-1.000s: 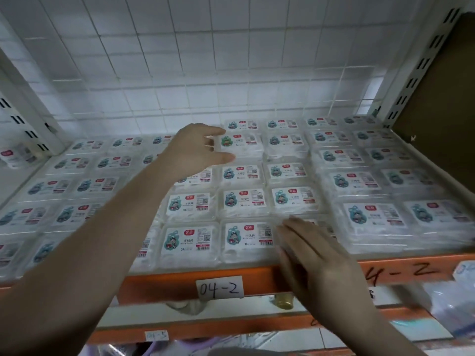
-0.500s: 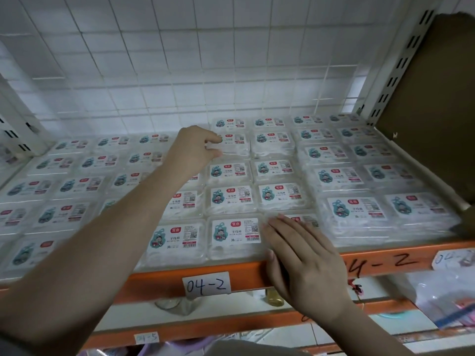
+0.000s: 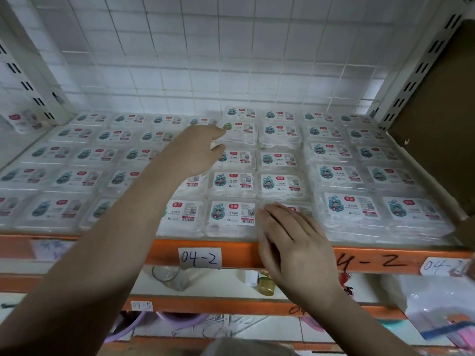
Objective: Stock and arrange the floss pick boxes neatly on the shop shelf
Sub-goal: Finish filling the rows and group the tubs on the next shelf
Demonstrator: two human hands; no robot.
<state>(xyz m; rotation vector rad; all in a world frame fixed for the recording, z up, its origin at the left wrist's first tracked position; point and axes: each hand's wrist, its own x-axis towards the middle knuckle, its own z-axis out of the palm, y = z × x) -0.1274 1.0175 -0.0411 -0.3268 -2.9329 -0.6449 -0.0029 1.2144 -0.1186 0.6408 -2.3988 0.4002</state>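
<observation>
Several rows of clear floss pick boxes with white labels cover the shelf (image 3: 321, 253), whose front rail is orange. My left hand (image 3: 199, 150) reaches deep over the middle rows, its fingers and thumb around the left edge of a raised stack of boxes (image 3: 240, 133) near the back. Flat on a front-row box (image 3: 299, 211), my right hand (image 3: 293, 237) lies with its fingers straight and its palm over the orange rail. The front box (image 3: 232, 217) just left of that hand sits square to the edge.
A white wire grid (image 3: 231, 60) backs the shelf, with slotted white uprights (image 3: 416, 70) at both sides and a brown board (image 3: 442, 119) on the right. Handwritten "04-2" tags (image 3: 200, 258) sit on the rail. Lower shelves hold a small gold-lidded jar (image 3: 266, 286) and plastic bags.
My right hand has slid forward onto the front-row box and settled flat there. The left hand has stayed at the back stack, its fingers shifting slightly along the stack's edge.
</observation>
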